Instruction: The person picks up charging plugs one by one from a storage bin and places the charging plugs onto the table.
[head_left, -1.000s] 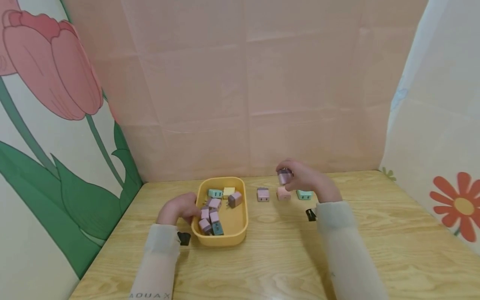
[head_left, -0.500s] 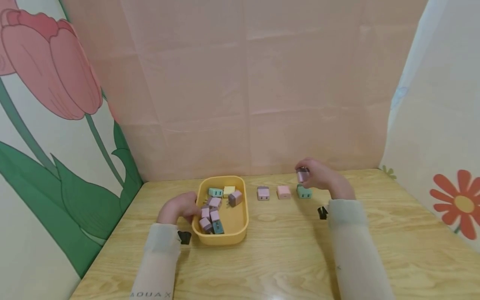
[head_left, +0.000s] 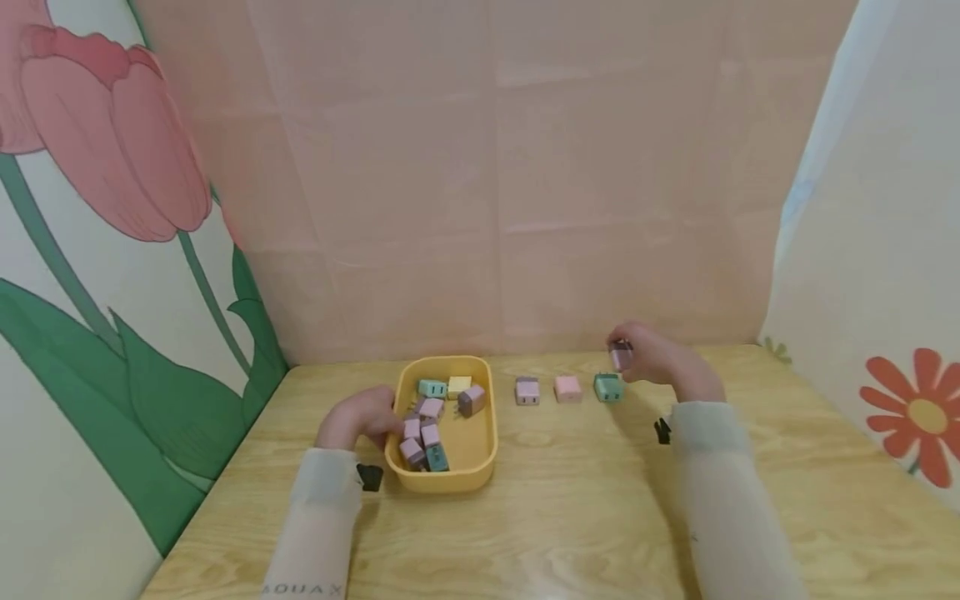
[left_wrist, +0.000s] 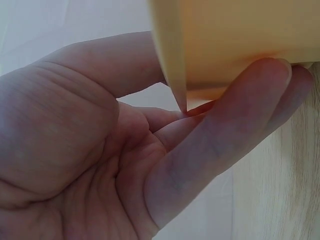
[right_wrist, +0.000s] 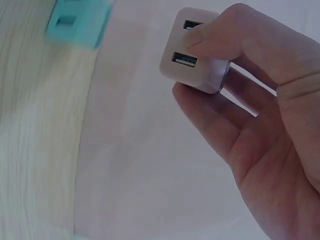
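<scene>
Wood-grain table (head_left: pixel 555 508) below left hand (head_left: pixel 362 417) and right hand (head_left: pixel 651 358). Carries yellow tray (head_left: pixel 450 482), just inward of left hand, gripped by it. Also bears, spaced in a row between hands: lilac charger (head_left: pixel 527 392), pink charger (head_left: pixel 567 389), then green charger (head_left: pixel 608 388), nearest right hand, just below its fingers.
</scene>
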